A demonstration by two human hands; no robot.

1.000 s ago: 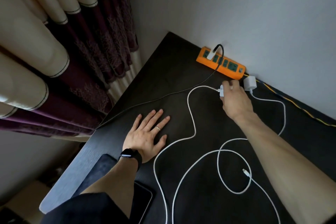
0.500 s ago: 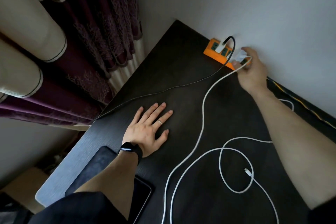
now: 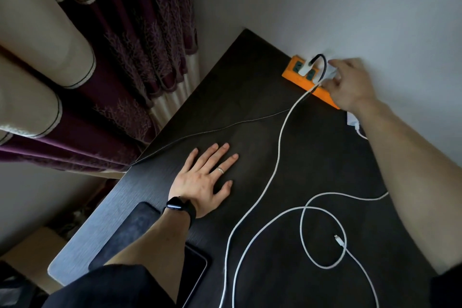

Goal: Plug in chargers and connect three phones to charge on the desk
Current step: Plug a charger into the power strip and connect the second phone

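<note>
Lifted from the tabletop since a second ago, the right hand is now on the orange power strip at the far edge. Its fingers pinch a white charger at the sockets, just right of a seated plug. The white cable trails toward the near edge. The left hand lies flat and released mid-tabletop, well apart from the strip. A spare charger lies beside the right forearm. A dark phone and a second phone rest at the near left corner.
</note>
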